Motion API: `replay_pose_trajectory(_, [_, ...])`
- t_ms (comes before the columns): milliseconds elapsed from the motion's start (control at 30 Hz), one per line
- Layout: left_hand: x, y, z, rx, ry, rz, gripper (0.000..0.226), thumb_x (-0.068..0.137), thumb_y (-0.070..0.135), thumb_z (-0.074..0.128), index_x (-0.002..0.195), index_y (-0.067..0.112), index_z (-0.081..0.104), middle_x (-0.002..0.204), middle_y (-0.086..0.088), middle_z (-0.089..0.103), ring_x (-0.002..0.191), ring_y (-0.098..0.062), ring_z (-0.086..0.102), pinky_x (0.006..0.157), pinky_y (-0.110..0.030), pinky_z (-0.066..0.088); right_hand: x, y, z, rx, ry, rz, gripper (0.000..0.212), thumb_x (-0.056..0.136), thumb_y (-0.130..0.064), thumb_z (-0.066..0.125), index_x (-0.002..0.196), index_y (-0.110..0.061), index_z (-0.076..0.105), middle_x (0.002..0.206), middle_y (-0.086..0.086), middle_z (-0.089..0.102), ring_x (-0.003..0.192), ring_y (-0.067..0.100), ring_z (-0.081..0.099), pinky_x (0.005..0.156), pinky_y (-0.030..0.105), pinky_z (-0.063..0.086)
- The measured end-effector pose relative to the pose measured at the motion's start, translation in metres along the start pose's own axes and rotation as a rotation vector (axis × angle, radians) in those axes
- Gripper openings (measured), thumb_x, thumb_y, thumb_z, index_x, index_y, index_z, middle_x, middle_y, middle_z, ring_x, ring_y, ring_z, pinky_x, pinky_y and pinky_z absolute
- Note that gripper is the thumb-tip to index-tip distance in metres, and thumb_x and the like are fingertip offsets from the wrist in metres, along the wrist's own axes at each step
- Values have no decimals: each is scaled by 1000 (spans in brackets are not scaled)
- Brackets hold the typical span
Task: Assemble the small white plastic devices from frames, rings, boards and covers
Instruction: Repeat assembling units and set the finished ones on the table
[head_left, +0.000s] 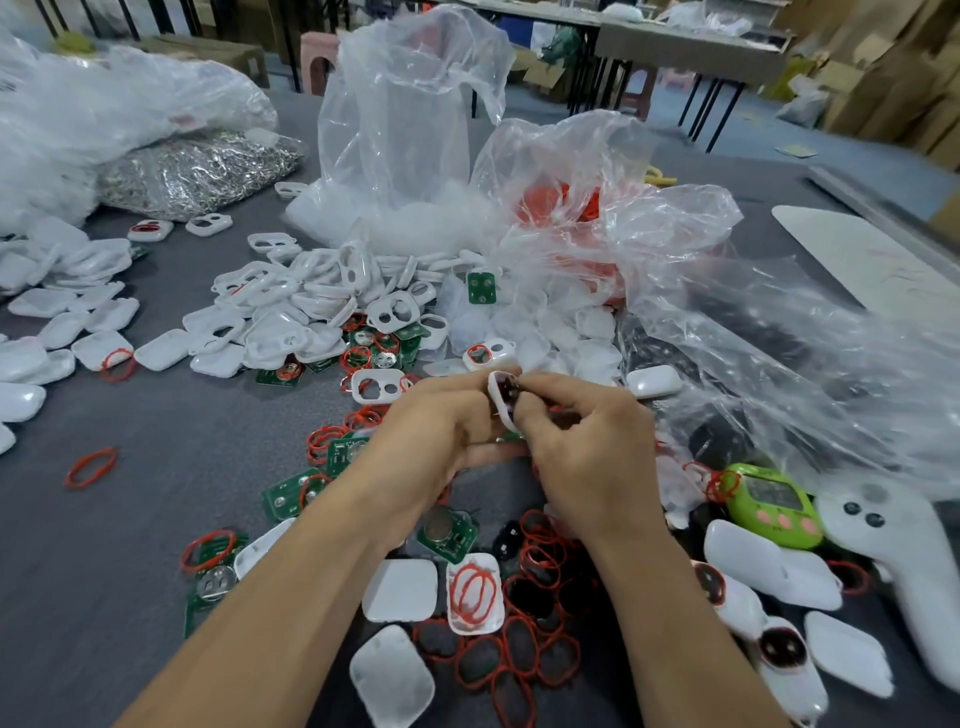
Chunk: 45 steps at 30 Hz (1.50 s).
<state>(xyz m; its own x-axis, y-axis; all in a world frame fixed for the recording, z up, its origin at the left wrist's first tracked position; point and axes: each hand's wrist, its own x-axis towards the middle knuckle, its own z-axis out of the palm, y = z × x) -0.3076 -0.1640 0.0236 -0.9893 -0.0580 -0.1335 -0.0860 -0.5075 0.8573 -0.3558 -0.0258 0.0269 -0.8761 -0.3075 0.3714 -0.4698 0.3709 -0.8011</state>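
While left hand (441, 431) and right hand (587, 441) pinch glossy rounded frame (498, 396), thin red rings (543, 551)

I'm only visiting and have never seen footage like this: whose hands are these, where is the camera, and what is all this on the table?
There is no machine here: a person works with bare hands, and the single camera sits on their head, looking forward and down. The left hand and right hand together pinch one small white part with something dark inside it. On the grey table lie a heap of white frames, loose red rings, green boards and plain white covers. Clear plastic bags stand behind, and a green gadget lies to the right.
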Motion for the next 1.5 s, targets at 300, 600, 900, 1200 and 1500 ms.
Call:
replay_pose_trajectory(300, [1,-1,-4,-21,-73,2,39,96,1,44,118,10,76,121,-15,73,104,-21,74,81,-30,60,-4,0,3,-105,197,-102,16,82,-29,79,98,-31,79,88,-15,75,82,1,68,78,25,56])
replay_pose_trajectory(600, [2,1,2,-21,63,-14,37,104,-1,41,116,6,75,113,-15,76,96,-22,75,76,-32,62,1,3,-4,18,195,-127,20,80,-15,85,95,-27,82,88,-30,69,90,-8,68,81,9,51])
replay_pose_trajectory(900, [-1,0,6,58,60,-40,33,104,-2,44,120,3,71,108,-19,76,96,-25,75,82,-35,63,3,6,-4,-70,151,-96,13,82,-19,82,92,-26,82,87,-24,65,89,2,67,85,16,52])
replay_pose_trajectory(1200, [-3,-6,16,96,142,55,37,93,-14,50,107,5,79,89,-14,77,63,-12,69,63,-22,59,-4,-3,6,-156,303,-87,12,77,-21,88,86,-27,82,80,-17,62,75,7,65,74,21,51])
replay_pose_trajectory(1500, [-2,-8,16,380,309,188,42,88,-6,54,94,22,84,80,-26,73,66,-22,61,65,-31,47,-1,-2,7,-118,232,61,16,78,-39,87,81,-27,77,70,-15,72,68,4,65,65,21,51])
